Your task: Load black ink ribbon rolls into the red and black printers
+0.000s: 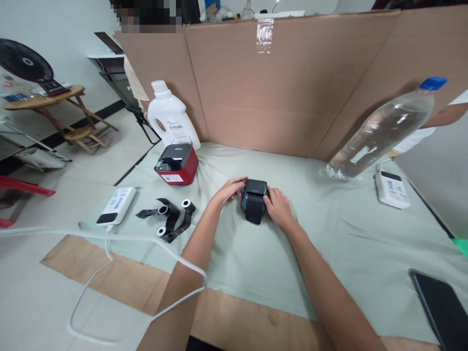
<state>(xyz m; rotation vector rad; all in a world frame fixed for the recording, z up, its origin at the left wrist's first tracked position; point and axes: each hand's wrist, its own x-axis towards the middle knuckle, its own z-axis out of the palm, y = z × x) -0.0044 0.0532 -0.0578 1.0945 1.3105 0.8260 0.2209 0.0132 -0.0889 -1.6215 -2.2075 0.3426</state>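
Observation:
Between my hands, at the middle of the cloth, sits a small black portable printer (255, 187) with a wide black strip (254, 209) hanging over its front. My left hand (232, 189) holds its left side, fingertips against the edge. On the opposite side, my right hand (278, 205) grips it with bent fingers; the far fingertips are partly hidden. Left of my left forearm lie several black rolls (171, 214) with white cores and loose ends. Beyond them is a red and black box-shaped device (179, 165) with labels on its front and top.
A white jug (170, 117) stands against the cardboard panel (278, 92). A clear bottle (383, 129) with a blue cap leans at right. White power banks (117, 205) lie on both sides, and a phone (440, 309) at front right. A white cable (146, 237) crosses my left forearm.

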